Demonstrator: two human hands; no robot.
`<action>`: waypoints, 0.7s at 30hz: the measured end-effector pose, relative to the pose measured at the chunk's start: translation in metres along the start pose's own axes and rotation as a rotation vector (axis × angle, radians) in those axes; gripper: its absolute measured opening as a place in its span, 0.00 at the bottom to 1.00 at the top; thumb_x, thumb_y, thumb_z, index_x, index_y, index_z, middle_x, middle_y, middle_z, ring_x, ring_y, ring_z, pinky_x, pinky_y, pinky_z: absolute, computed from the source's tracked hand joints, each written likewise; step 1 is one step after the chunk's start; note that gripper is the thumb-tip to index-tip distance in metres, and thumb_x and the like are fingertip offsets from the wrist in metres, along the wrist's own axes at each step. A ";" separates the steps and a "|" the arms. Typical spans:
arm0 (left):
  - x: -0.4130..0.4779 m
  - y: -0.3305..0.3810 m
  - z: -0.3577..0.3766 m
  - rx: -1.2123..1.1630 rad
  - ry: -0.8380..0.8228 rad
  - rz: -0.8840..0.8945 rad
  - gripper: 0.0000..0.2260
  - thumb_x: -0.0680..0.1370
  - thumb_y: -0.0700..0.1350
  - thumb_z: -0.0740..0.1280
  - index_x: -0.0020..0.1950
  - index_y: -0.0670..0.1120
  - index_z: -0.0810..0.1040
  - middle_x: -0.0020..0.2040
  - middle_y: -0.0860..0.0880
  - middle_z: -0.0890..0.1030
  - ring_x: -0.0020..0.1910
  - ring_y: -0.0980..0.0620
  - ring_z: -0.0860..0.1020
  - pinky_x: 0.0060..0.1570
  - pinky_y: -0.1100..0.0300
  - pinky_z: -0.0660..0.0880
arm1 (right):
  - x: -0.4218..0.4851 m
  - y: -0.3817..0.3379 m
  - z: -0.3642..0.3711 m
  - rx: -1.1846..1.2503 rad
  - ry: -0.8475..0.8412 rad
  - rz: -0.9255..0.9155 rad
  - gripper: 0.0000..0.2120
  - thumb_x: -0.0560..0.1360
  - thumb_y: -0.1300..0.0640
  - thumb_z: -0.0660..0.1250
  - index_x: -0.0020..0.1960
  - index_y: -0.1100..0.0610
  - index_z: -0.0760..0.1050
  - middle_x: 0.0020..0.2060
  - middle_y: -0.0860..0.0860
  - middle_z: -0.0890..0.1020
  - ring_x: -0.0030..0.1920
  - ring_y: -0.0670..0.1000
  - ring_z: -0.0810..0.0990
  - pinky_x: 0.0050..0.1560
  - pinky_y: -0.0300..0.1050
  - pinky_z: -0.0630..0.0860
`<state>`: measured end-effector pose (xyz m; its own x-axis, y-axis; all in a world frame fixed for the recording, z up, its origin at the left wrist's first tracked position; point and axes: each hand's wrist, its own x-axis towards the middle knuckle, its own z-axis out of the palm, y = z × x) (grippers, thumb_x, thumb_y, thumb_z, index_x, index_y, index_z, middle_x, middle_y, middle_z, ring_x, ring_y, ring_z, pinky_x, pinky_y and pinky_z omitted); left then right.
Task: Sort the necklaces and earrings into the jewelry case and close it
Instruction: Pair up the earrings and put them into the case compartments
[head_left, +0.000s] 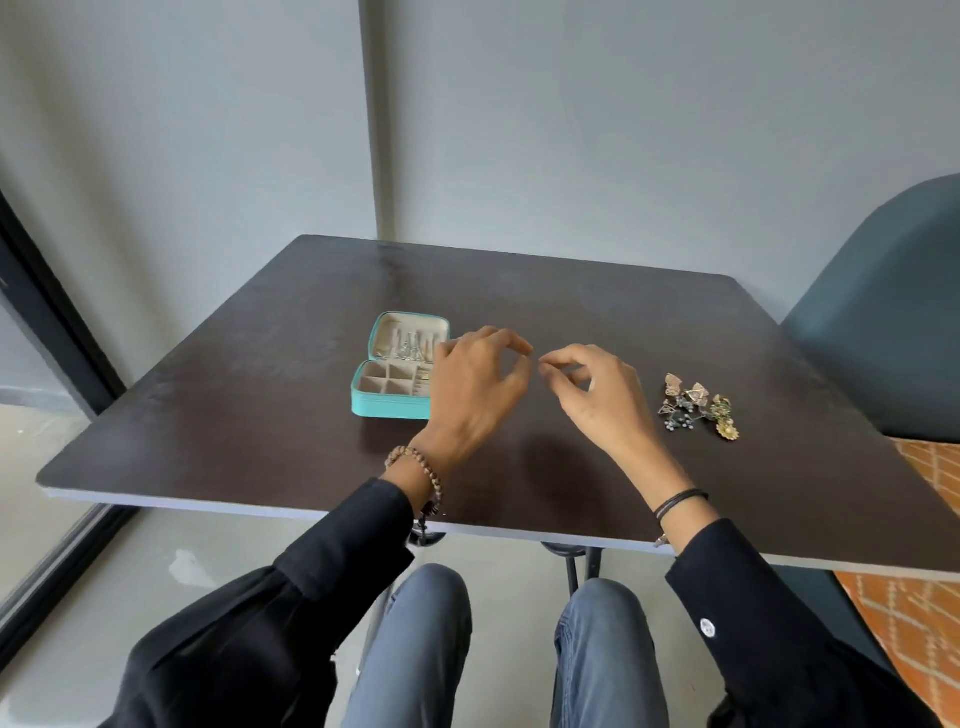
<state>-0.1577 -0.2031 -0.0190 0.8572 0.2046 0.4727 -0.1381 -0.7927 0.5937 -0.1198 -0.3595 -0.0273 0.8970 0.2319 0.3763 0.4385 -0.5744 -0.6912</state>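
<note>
Both hands hover over the dark table (249, 415), fingertips almost meeting. The right hand (592, 395) has thumb and forefinger pinched narrow, and the left hand (478, 384) curls its fingers toward them. Whether a small piece sits between them is too fine to tell. The open teal jewelry case (384, 408) lies at 9 o'clock from the left hand, its right edge hidden behind that hand, with the lid at 12 o'clock and the compartment tray at 6. The left hand is nearer it. The loose earrings (698, 408) lie at 3 o'clock from the right hand.
</note>
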 end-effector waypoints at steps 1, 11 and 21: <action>0.001 0.007 0.009 -0.008 -0.019 0.014 0.08 0.77 0.47 0.66 0.51 0.52 0.84 0.55 0.53 0.84 0.56 0.50 0.80 0.62 0.53 0.69 | -0.001 0.008 -0.007 -0.004 0.016 0.009 0.05 0.78 0.55 0.70 0.52 0.52 0.84 0.48 0.44 0.85 0.45 0.43 0.83 0.42 0.23 0.69; -0.010 0.055 0.102 -0.021 -0.351 0.213 0.13 0.78 0.47 0.64 0.61 0.51 0.81 0.62 0.53 0.81 0.63 0.50 0.76 0.64 0.53 0.68 | -0.018 0.088 -0.067 -0.169 0.221 0.106 0.06 0.75 0.60 0.72 0.51 0.53 0.84 0.48 0.48 0.84 0.46 0.48 0.83 0.52 0.36 0.77; -0.005 0.064 0.148 0.057 -0.482 0.368 0.23 0.81 0.57 0.61 0.77 0.60 0.63 0.80 0.51 0.61 0.75 0.47 0.66 0.72 0.49 0.61 | -0.035 0.141 -0.093 -0.229 0.282 0.310 0.22 0.72 0.52 0.77 0.64 0.53 0.77 0.60 0.51 0.79 0.64 0.56 0.72 0.64 0.50 0.72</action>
<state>-0.0972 -0.3397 -0.0794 0.8880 -0.3615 0.2844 -0.4530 -0.7943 0.4048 -0.0943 -0.5214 -0.0805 0.9194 -0.1820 0.3487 0.1007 -0.7482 -0.6558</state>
